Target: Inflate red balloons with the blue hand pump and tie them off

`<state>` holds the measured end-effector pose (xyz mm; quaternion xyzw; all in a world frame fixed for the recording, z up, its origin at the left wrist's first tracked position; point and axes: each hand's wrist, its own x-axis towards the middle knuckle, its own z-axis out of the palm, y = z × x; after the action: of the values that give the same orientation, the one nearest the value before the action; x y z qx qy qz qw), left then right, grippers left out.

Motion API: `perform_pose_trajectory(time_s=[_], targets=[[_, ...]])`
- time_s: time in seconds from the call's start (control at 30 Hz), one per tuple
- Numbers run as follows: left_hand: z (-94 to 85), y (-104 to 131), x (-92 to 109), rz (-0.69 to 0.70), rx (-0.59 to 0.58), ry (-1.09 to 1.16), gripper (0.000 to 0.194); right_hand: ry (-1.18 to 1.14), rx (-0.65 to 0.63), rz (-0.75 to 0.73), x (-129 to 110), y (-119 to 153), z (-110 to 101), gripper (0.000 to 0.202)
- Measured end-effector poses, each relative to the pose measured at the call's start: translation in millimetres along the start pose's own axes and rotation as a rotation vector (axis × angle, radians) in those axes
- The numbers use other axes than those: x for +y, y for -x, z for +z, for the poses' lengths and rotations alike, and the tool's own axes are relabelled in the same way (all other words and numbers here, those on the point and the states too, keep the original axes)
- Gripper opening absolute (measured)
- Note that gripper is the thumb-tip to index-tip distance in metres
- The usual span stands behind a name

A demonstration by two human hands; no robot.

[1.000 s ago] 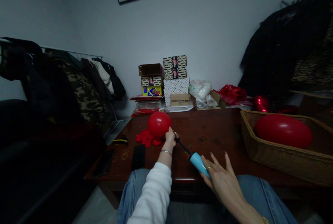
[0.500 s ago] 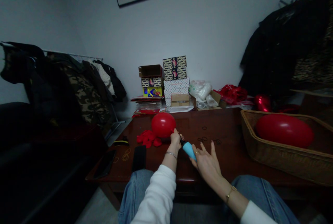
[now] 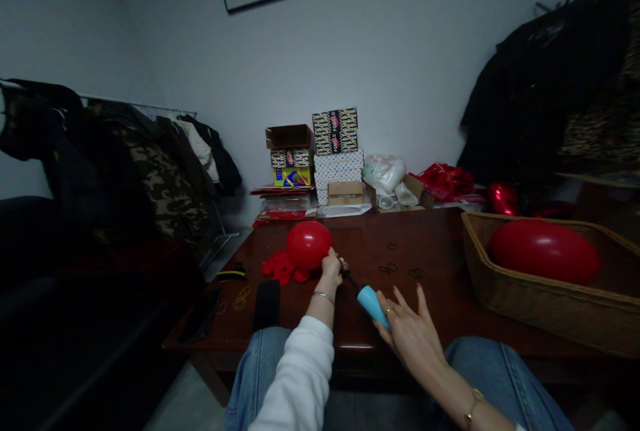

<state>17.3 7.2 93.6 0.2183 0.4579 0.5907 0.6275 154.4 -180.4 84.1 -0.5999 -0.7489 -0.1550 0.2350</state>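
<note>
A partly inflated red balloon point(image 3: 309, 244) sits at the front end of a blue hand pump point(image 3: 373, 306). My left hand point(image 3: 332, 265) is closed around the balloon's neck and the pump's nozzle end, which it mostly hides. My right hand point(image 3: 411, 329) grips the pump's blue barrel between thumb and forefinger, with its other fingers stretched out. A black rod shows between the two hands. Beside the balloon, on the left, lies a heap of limp red balloons point(image 3: 278, 267).
On the brown table point(image 3: 360, 237) lie dark rubber bands point(image 3: 388, 269), yellowish bands point(image 3: 241, 298), a yellow-and-black tool point(image 3: 232, 273) and a black phone point(image 3: 267, 304). A wicker basket point(image 3: 545, 307) at the right holds a large red balloon point(image 3: 545, 251). Stacked boxes point(image 3: 336, 132) stand at the back.
My right hand has drawn the blue barrel down and right, away from my left hand, exposing more of the black rod. My left hand and the balloon have shifted slightly left.
</note>
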Motion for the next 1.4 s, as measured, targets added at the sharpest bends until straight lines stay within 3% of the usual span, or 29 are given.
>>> perform_pose_trajectory(time_s=[0.17,0.33,0.53,0.83,0.97,1.2,1.4], targets=[[-2.8,-2,6,0.002,0.017,-0.001,0.029,-0.017,0.046,-0.066,13,24,-4,0.043],[-1.9,0,6,0.009,0.022,0.018,0.031,-0.011,0.047,-0.062,16,24,-2,0.043],[-4.1,-1,6,0.034,0.036,0.02,0.029,0.001,-0.011,-0.017,5,9,1,0.042],[6.0,3,-5,-0.003,0.025,0.048,0.029,0.055,-0.075,0.006,-11,-36,10,0.044],[7.7,4,-7,-0.007,0.015,0.025,0.028,0.061,-0.072,0.01,-13,-41,14,0.044],[4.0,3,-12,-0.015,0.006,0.044,0.026,0.046,-0.008,0.01,-8,-16,7,0.04],[-1.3,2,-1,0.016,-0.021,0.055,0.026,0.02,0.039,-0.039,9,18,-5,0.043]])
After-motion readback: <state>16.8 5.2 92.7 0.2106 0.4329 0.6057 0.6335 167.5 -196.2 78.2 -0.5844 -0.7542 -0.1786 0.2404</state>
